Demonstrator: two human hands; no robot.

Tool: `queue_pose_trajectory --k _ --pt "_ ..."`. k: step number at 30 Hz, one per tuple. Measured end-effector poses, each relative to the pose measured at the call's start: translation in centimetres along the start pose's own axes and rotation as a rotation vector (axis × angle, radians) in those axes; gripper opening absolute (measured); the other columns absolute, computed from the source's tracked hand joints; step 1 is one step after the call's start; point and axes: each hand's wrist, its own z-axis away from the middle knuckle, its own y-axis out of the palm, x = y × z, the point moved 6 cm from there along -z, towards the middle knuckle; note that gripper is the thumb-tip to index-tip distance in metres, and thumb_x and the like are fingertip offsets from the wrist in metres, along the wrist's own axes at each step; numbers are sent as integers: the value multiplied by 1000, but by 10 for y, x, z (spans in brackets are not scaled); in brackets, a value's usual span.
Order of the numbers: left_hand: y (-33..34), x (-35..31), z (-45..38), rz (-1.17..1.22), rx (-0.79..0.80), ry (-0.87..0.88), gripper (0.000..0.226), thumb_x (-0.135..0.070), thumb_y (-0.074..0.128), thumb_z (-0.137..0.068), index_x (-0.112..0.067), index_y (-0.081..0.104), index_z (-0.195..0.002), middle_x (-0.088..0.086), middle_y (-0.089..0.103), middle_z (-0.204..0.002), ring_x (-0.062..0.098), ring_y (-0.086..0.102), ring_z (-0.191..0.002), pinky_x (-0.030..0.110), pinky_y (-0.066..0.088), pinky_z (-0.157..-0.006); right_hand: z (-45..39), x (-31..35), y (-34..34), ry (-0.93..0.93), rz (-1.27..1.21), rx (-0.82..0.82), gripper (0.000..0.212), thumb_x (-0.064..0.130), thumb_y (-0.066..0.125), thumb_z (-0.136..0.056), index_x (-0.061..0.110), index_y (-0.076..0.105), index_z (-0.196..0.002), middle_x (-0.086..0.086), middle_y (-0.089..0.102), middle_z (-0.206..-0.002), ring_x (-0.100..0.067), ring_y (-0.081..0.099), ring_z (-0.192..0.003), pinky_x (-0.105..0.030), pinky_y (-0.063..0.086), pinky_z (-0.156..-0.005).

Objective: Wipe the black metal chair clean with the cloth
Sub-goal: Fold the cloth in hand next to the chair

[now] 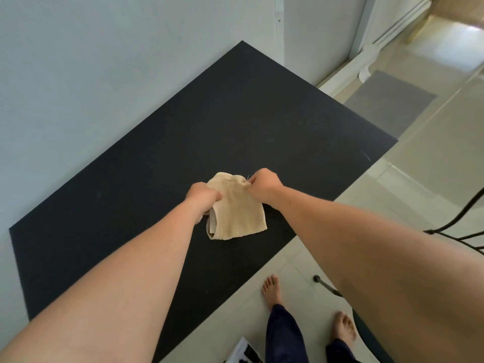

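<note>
Both my hands hold a beige cloth (237, 212) above a black table top (162, 166). My left hand (204, 199) grips its left edge in a fist. My right hand (264, 184) pinches the upper right corner. The cloth hangs folded between them, its lower edge loose. Thin black metal rods of the chair (461, 229) show at the right edge, behind my right forearm. One chair leg with a rubber foot (326, 284) stands on the floor near my feet. Most of the chair is hidden by my arm.
The black table stands against a pale wall (78, 74) on its left. A light tiled floor (432, 166) lies to the right, with a grey mat (390, 100) near a doorway. My bare feet (272, 292) stand beside the table's front edge.
</note>
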Motion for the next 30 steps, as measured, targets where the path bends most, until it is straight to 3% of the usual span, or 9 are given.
queue_pose_trajectory --k 4,6,11,16,20,23,26,30 --pt "-10 -31 18 62 100 76 26 -23 68 -90 -16 59 -114 9 66 -109 27 65 -99 44 57 -85 20 -5 -31 38 -216 2 17 16 55 -97 16 71 -103 -3 68 -103 -21 67 -92 -37 60 -82" --pt "-12 -51 35 92 137 124 26 -24 68 -91 -17 59 -114 9 66 -111 27 65 -101 43 58 -84 34 -5 -50 46 -334 5 16 14 54 -99 17 69 -96 -4 68 -103 -19 66 -93 -36 61 -79" --pt "-11 -117 93 56 187 301 26 -27 69 -89 -18 61 -113 8 69 -111 26 67 -101 40 58 -78 81 1 -116 25 -526 -21 13 13 54 -100 16 66 -105 -4 66 -103 -19 66 -91 -32 59 -65" --pt "-14 -193 170 42 203 504 28 -30 70 -89 -15 63 -112 7 72 -107 25 70 -98 39 58 -76 134 6 -200 -93 -734 -67 22 11 61 -96 14 66 -118 -7 65 -116 -25 62 -105 -45 55 -92" --pt "-9 -251 243 79 209 660 26 -36 67 -91 -16 65 -108 7 73 -106 25 70 -96 43 56 -88 193 6 -270 -221 -824 -88 37 12 68 -92 6 60 -128 -6 64 -114 -22 62 -101 -36 54 -74" --pt "4 -288 297 102 240 771 27 -36 66 -91 -15 67 -109 8 73 -108 26 70 -99 43 54 -92 234 -4 -319 -271 -793 -162 45 13 71 -89 3 58 -131 -8 63 -117 -24 61 -102 -36 52 -78" --pt "20 -316 346 96 261 887 35 -38 67 -90 -14 64 -116 7 71 -110 28 68 -101 42 55 -83 273 -17 -360 -307 -781 -233 44 12 72 -89 1 59 -129 -10 62 -121 -26 60 -106 -35 53 -75" --pt "43 -340 393 50 268 1012 31 -38 63 -93 -16 61 -115 6 67 -108 25 64 -99 36 52 -73 317 -36 -401 -347 -801 -350 40 11 71 -89 1 59 -126 -12 61 -124 -31 57 -115 -47 50 -97"
